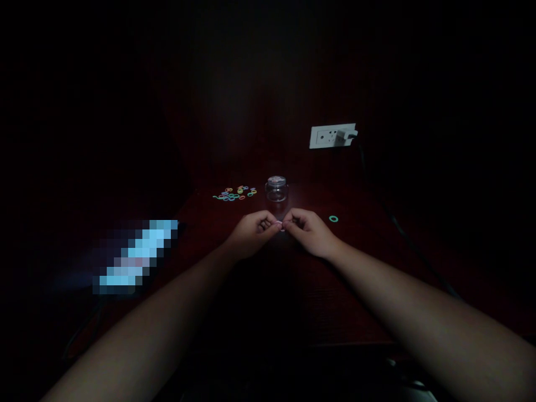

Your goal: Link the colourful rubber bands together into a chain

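Left hand (257, 230) and right hand (309, 230) both got their fingers (271, 230) pinched tight on a pinkish ring (278, 222), right by the jar (277, 193); loose rings (231, 196) lie left, green ring (334, 219) right.

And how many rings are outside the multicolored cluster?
2 visible: a pinkish ring, held by the left hand and right hand; a green ring to their right. Others may be hidden.

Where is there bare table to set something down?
It's dim, but bare between the jar and green ring, and from there to the cable. Crowded: left of the jar, by loose rings; in front, by left hand and right hand.
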